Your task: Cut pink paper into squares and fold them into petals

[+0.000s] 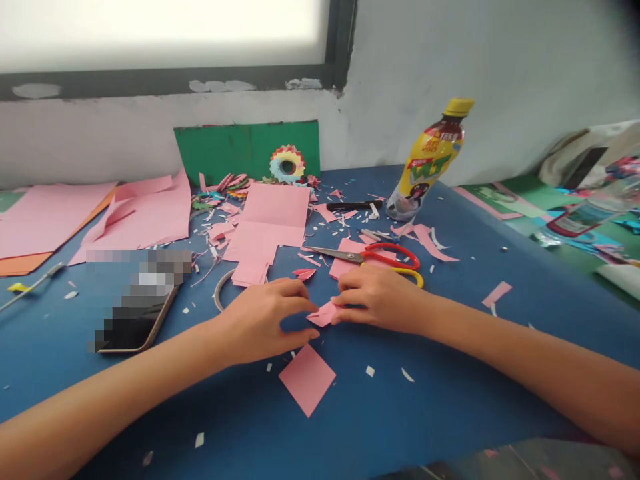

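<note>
A small folded piece of pink paper point(324, 315) lies on the blue tabletop with my right hand point(383, 298) at its right end. The thumb and fingers of that hand pinch the paper. On the other side is my left hand point(270, 319), its thumb and index finger apart at the paper's pointed left end; whether a fingertip touches it, I cannot tell. Just below the hands lies a flat pink paper square point(307, 381), turned corner-up. A small folded pink paper piece point(304, 273) rests behind the gap between my hands.
Scissors point(350, 255) with red and yellow handles lie behind my right hand. A phone point(143, 313) is at left. Farther back are pink sheets point(270, 213), a black pen point(354, 205), a yellow-capped bottle point(427, 160) and a paper ring point(287, 164). Paper scraps litter the table.
</note>
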Demonstrator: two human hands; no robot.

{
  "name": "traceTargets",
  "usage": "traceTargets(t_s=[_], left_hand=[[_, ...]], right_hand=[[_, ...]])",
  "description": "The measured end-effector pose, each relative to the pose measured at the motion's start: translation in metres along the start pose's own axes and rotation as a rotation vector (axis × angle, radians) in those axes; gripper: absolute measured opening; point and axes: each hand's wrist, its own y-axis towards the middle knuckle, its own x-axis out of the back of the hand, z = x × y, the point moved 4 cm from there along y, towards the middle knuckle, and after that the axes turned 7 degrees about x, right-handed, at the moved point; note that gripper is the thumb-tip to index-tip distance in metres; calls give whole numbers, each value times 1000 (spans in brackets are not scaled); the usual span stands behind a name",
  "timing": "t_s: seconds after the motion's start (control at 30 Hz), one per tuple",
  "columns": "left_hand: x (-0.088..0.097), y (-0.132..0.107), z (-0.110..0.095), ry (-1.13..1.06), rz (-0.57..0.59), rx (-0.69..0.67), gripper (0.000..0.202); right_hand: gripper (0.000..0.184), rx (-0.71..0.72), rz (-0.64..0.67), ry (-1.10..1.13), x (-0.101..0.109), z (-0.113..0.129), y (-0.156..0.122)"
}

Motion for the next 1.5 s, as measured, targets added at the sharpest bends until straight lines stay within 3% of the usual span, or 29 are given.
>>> traceTargets(t_s=[0.17, 0.3, 0.63, 0.83, 1.17, 1.37, 1.5], left_hand=[[-21, 0, -4, 27, -38, -158, 19], [-25, -2, -4, 15, -132, -210, 23], [-24, -1, -3, -129, -251, -146, 18], [-25, 0, -5, -155, -202, -181, 14], [-24, 0, -4, -159, -154, -143, 14], [-24, 0, -1, -214, -195, -81, 11], [-23, -1, -3, -200, -206, -137, 12]], right_hand=[[28, -15, -36, 24, -1, 4, 1], [24, -17, -35, 156, -6, 9, 0], [17, -191, 6, 467, -4, 12, 2], [14, -263, 24, 539, -5, 11, 3], [9, -227, 16, 547, -7, 10, 4], [13, -232, 25, 570, -8, 8, 4], [13, -208, 11, 613, -8, 5, 4]])
